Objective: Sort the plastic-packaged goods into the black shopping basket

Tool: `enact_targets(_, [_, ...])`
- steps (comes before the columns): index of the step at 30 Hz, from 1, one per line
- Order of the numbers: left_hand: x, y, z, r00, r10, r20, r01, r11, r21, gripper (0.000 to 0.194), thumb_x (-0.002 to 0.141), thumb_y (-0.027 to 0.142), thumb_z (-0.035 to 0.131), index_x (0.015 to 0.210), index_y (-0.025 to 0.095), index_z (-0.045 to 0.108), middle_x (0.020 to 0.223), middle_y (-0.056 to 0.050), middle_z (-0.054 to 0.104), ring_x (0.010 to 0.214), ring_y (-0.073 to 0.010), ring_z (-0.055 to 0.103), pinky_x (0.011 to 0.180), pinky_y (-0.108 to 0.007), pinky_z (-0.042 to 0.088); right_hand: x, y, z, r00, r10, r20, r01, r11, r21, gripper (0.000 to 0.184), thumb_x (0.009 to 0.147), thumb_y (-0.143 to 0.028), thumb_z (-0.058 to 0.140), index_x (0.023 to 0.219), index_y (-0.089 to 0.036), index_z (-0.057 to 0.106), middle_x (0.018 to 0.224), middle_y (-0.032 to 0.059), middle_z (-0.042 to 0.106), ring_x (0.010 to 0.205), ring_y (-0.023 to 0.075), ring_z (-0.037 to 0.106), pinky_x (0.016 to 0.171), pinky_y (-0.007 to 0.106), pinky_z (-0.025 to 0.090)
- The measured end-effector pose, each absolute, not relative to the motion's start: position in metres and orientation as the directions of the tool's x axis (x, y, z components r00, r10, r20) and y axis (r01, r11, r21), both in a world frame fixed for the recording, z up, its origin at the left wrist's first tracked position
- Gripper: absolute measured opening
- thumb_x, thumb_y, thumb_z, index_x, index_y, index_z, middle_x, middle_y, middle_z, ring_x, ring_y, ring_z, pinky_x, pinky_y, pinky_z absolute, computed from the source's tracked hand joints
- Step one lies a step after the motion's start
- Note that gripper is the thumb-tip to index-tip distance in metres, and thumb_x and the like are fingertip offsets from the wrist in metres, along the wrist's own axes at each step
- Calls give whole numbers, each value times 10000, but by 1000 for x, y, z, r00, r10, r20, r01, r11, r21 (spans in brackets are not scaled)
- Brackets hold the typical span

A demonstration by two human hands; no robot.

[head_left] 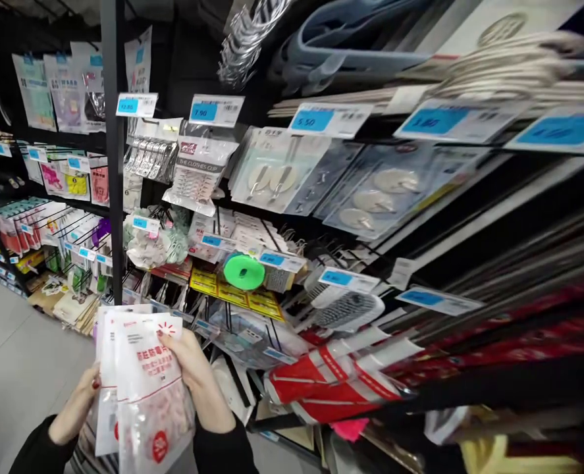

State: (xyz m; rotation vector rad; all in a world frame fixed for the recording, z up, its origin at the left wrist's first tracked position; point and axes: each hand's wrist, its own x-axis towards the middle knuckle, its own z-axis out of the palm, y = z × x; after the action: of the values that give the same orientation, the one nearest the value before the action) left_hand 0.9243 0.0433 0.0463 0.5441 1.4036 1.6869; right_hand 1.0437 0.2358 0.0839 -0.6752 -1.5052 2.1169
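Observation:
I hold a stack of clear plastic packets with white tops and red print low in the head view. My left hand grips the stack's left edge, fingers curled behind it. My right hand closes on the right side, thumb on the front packet. Both sleeves are black. The packets hang just in front of a store rack of hooks.
A black upright post divides the rack. Hooks carry clothes-clip packs, hook packs, a green round item and red-and-white rolls. Blue price tags line the rails. Grey floor lies at the left.

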Motion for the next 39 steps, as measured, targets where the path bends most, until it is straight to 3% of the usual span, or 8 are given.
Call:
enact_targets(5, [957, 39, 42, -375, 817, -437, -720, 40, 693, 432, 591, 274, 738, 1001, 163, 655, 1016, -106, 693, 1044, -341, 563, 955, -462, 361, 1040, 200, 52, -560, 822, -105, 152, -23, -988, 229, 675, -333, 534, 700, -123, 622, 679, 73, 660, 622, 201, 574, 577, 280, 428])
enact_targets(8, [973, 35, 32, -273, 842, -465, -868, -7, 496, 439, 595, 271, 724, 997, 109, 653, 979, -125, 703, 1076, -329, 550, 997, -441, 323, 1044, 189, 49, -515, 850, -110, 255, 29, -966, 210, 703, -304, 484, 707, -144, 620, 689, 80, 654, 659, 221, 571, 613, 299, 421])
enact_targets(12, [984, 29, 24, -220, 809, -545, -939, -24, 344, 336, 564, 192, 682, 881, 81, 675, 878, -137, 720, 1092, -351, 538, 1009, -468, 296, 1055, 176, 52, -461, 885, -72, 342, 102, -934, 309, 702, -257, 466, 931, -120, 624, 952, 147, 648, 904, 271, 585, 819, 364, 422])
enact_targets(18, [983, 18, 36, -294, 728, -620, -933, -78, 351, 234, 642, 154, 606, 850, 70, 670, 800, -121, 726, 1040, -328, 577, 978, -431, 344, 1091, 157, 59, -678, 728, -99, 145, 0, -989, 446, 681, -341, 631, 1077, -151, 551, 1096, 122, 612, 1025, 262, 566, 900, 379, 432])
enact_targets(25, [986, 4, 24, -324, 780, -535, -916, -117, 384, 681, 635, 166, 709, 1269, 150, 460, 1012, -113, 697, 1085, -317, 553, 985, -446, 342, 1100, 142, 69, -702, 692, -167, 41, -195, -980, 399, 704, -350, 661, 1033, -140, 579, 1010, 112, 670, 929, 255, 627, 804, 350, 499])
enact_targets(34, [987, 10, 31, -94, 890, -446, -986, -20, 168, 517, 725, 490, 599, 1052, 93, 645, 1071, -169, 664, 1196, -340, 448, 1041, -461, 269, 1110, 141, 50, -553, 826, -110, 118, -53, -992, 386, 755, -414, 584, 999, -129, 673, 1006, 129, 677, 942, 270, 625, 795, 340, 510])
enact_targets(36, [990, 12, 34, -122, 875, -469, -973, -13, 231, 430, 694, 434, 648, 978, 113, 681, 1052, -149, 676, 1196, -344, 446, 1042, -458, 268, 1111, 140, 42, -508, 858, -74, 129, -9, -992, 409, 790, -432, 531, 1023, -130, 677, 1046, 135, 662, 988, 266, 607, 839, 348, 495])
enact_targets(39, [994, 12, 37, -268, 825, -497, -896, -25, 443, 346, 609, 255, 734, 938, 154, 697, 1062, -110, 680, 1186, -339, 458, 1036, -445, 282, 1112, 140, 39, -534, 844, 41, 131, 131, -983, 363, 836, -379, 478, 1058, -165, 669, 1086, 118, 646, 1012, 239, 590, 881, 344, 469])
